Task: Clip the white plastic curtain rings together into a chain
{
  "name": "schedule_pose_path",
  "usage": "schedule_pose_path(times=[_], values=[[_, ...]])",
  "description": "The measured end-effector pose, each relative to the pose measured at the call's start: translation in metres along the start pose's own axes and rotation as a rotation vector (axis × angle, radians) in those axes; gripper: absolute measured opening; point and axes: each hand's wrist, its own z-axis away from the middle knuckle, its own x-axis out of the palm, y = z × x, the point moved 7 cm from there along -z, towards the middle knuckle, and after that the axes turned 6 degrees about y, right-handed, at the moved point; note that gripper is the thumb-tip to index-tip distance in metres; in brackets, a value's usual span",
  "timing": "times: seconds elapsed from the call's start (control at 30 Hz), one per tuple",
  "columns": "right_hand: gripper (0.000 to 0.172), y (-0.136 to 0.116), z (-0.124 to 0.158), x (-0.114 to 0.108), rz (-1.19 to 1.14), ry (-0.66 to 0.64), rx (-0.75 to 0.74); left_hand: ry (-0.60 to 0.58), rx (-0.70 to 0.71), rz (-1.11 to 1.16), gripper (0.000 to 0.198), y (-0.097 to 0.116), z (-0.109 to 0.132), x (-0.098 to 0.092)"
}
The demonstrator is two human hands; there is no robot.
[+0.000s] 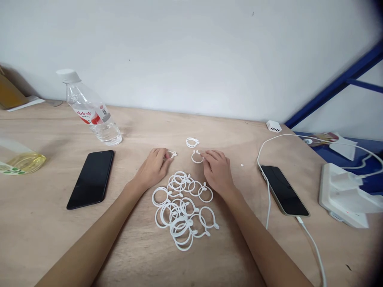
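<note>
Between the thumb and fingers of my left hand (153, 166) is a white plastic ring (174, 154), mostly covered by the fingers. My right hand (218, 169) pinches the right side of another white plastic ring (196, 162), whose small end tabs stand apart at the top, leaving a gap. Just beyond my hands, two or so white rings (196, 141) lie stacked together. Nearer to me, between my forearms, spreads a loose heap of white rings (190, 223), many overlapping, with small tabs on their rims.
On the left stand a water bottle (92, 115) and a clear package with yellow contents (28, 162), near a black phone (91, 179). Rightward lie a charging phone (284, 191), its white cable (314, 243), a power strip (344, 191) and a white adapter (273, 126). A wall closes the back.
</note>
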Motion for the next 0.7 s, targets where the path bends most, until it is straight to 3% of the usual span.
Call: schedule_pose_path(times=[0.1, 0.2, 0.43, 0.7], values=[[0.029, -0.004, 0.007, -0.01, -0.076, 0.105, 0.01, 0.053, 0.047, 0.042, 0.025, 0.006, 0.002, -0.005], [0.028, -0.014, 0.015, -0.016, -0.143, 0.129, -0.018, 0.154, 0.12, 0.046, 0.038, 0.01, 0.005, -0.011], [0.029, -0.025, 0.021, -0.019, -0.271, 0.208, -0.061, 0.198, 0.126, 0.032, 0.035, 0.014, 0.012, -0.018], [0.023, -0.027, 0.023, -0.017, -0.292, 0.216, -0.109, 0.296, 0.23, 0.117, 0.035, 0.054, 0.035, -0.036]])
